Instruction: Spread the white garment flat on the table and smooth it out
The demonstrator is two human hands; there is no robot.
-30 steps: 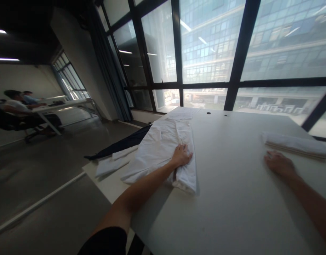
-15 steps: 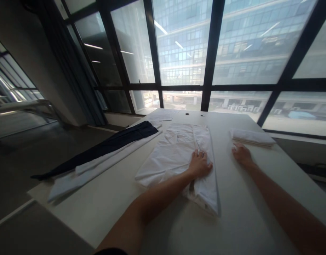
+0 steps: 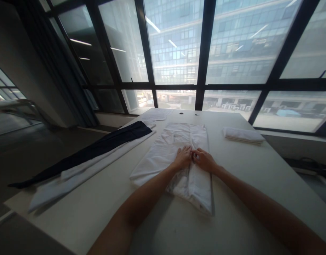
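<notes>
A white shirt [image 3: 176, 141] lies partly folded on the white table in front of me, its right side turned over in a long strip. My left hand [image 3: 183, 156] rests on the shirt's middle with fingers stretched forward. Right beside it, fingertips almost meeting, my right hand [image 3: 204, 159] has its fingers bent and pinched at the edge of the folded strip. The fabric under both palms is partly hidden. Creases run across the shirt's upper part.
A folded white cloth stack [image 3: 243, 135] sits at the table's right. Dark navy trousers [image 3: 99, 148] and long white garments [image 3: 80, 179] lie along the left, overhanging the edge. More white fabric [image 3: 155, 115] is at the far left. Large windows [image 3: 176, 46] stand behind the white table [image 3: 247, 184].
My right hand has come from beside the cloth stack to the shirt's fold. My left hand has shifted left off the folded strip. The view has turned slightly right.
</notes>
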